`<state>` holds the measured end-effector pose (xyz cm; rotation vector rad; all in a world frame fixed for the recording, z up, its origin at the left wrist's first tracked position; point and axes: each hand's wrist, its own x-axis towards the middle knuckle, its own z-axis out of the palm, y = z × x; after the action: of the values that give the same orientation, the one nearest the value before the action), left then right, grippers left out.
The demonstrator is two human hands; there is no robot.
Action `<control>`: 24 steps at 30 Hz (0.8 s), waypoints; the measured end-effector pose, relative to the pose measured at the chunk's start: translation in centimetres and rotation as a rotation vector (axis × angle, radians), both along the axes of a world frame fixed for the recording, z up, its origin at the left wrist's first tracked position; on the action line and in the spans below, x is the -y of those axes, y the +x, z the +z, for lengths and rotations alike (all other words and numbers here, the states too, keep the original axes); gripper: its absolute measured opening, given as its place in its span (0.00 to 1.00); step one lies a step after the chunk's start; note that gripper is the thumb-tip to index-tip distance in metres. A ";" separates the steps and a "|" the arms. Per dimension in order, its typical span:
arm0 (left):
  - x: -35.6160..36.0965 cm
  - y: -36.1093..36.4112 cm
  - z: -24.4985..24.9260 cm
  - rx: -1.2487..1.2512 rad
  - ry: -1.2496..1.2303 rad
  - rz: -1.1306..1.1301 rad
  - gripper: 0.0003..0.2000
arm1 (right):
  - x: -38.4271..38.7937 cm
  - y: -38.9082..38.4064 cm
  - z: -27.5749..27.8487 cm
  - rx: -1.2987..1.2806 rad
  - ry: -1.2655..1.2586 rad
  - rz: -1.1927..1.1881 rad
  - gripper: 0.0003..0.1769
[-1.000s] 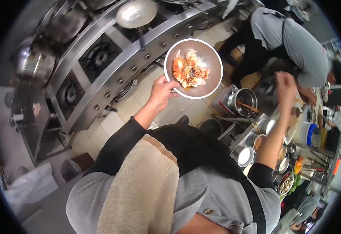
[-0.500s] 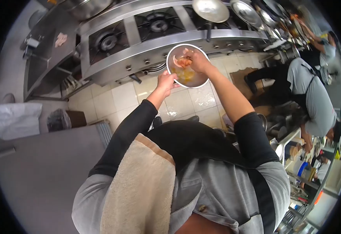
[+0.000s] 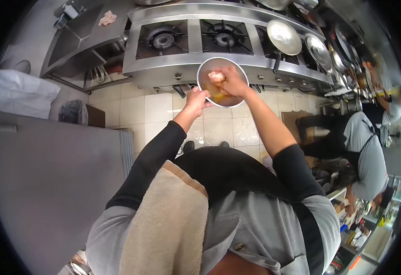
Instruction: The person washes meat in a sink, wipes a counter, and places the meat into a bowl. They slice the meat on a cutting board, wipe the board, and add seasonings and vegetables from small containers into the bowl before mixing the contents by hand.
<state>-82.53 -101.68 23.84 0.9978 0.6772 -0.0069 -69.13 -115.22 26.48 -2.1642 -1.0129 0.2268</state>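
Right hand deeper in sauce-smeared bowl

The right hand covers most food in the bowl; a far person is blurred.

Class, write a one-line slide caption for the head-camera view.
Left hand holds a metal bowl by its rim while the right hand grips food inside it.
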 end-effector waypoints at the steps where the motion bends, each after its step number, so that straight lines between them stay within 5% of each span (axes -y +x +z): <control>1: -0.6 -0.2 -0.1 0.020 -0.021 0.018 0.15 | 0.3 0.3 1.2 0.000 0.001 0.018 0.25; 3: -0.9 -0.9 1.1 0.037 -0.044 0.042 0.14 | 1.3 0.9 2.3 -0.699 -0.063 0.002 0.28; 4: -0.7 -1.1 1.7 0.044 -0.047 0.005 0.14 | 1.4 -0.4 1.7 -0.080 -0.091 -0.227 0.30; 5: -0.2 -1.3 2.8 0.053 -0.050 -0.037 0.14 | 0.9 -0.6 0.7 -0.078 -0.090 -0.230 0.30; 7: 1.2 -1.1 3.3 0.037 -0.030 -0.073 0.14 | -0.2 -0.7 -2.1 -0.512 0.205 -0.007 0.32; 9: 2.1 -1.0 2.3 0.006 -0.116 -0.017 0.14 | -0.9 -0.2 -1.9 -0.478 0.126 -0.005 0.28; 11: 2.6 -0.9 0.9 -0.001 -0.116 0.009 0.15 | -1.2 0.4 -1.2 -0.056 -0.225 -0.166 0.24; 13: 1.9 -0.3 -0.2 -0.015 -0.064 -0.003 0.16 | -0.2 -0.3 0.6 0.059 -0.217 -0.147 0.22; 15: 0.9 -0.3 0.0 -0.005 -0.073 0.011 0.17 | 0.8 1.0 0.5 -0.088 -0.012 0.292 0.26; 16: 0.6 -0.6 0.6 0.004 -0.082 0.003 0.16 | 1.7 1.9 1.2 -0.411 -0.147 0.180 0.33; 17: 0.4 -0.8 1.3 0.013 -0.093 -0.007 0.15 | 1.9 1.2 1.3 -0.413 -0.149 0.182 0.33; 20: 2.2 -0.9 3.2 0.038 -0.079 -0.038 0.16 | 1.6 -0.5 -2.4 0.012 0.095 -0.025 0.44; 21: 2.8 -0.6 3.1 0.032 -0.057 -0.068 0.16 | 1.0 -1.0 -1.8 0.083 0.082 0.033 0.39; 24: 2.5 -0.4 1.7 0.021 -0.080 -0.038 0.16 | 0.3 0.1 -0.6 -0.280 -0.068 0.016 0.30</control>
<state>-82.88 -104.23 25.49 0.9320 0.6344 -0.0562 -69.07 -115.48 25.92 -2.1113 -0.8722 0.5624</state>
